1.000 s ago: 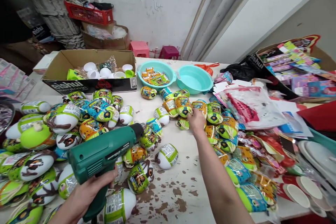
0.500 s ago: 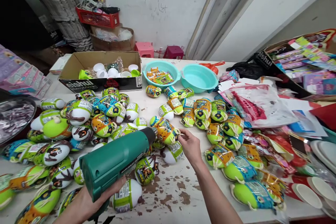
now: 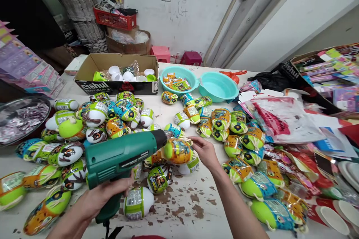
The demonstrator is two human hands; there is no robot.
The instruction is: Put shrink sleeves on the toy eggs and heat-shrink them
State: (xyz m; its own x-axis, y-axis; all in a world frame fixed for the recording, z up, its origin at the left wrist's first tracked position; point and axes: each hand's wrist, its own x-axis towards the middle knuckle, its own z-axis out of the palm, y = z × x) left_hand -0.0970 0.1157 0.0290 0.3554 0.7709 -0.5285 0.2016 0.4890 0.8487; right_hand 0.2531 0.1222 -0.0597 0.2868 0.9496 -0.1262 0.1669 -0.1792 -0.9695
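My left hand [image 3: 108, 194] is wrapped round the handle of a green heat gun [image 3: 123, 153], whose dark nozzle points right. Just beyond the nozzle is an orange and green wrapped egg [image 3: 178, 151], held up by its right end in the fingertips of my right hand [image 3: 204, 151]. Under it lie more wrapped eggs, among them a green one [image 3: 157, 180] and a white one with a green label [image 3: 138, 203]. A large pile of wrapped eggs [image 3: 66, 154] covers the left; another group [image 3: 220, 118] lies to the right.
An open carton [image 3: 112, 87] with white cups stands behind, beside two turquoise basins [image 3: 183, 90] [image 3: 218, 86]. A metal bowl of sachets [image 3: 24, 119] is at the left, plastic bags [image 3: 283, 117] at the right. A person in dark clothing [image 3: 25, 15] stands at the upper left.
The heat gun has levelled out, its body higher and its nozzle slightly raised. The held egg has turned and now lies more level. The whole view has shifted a little.
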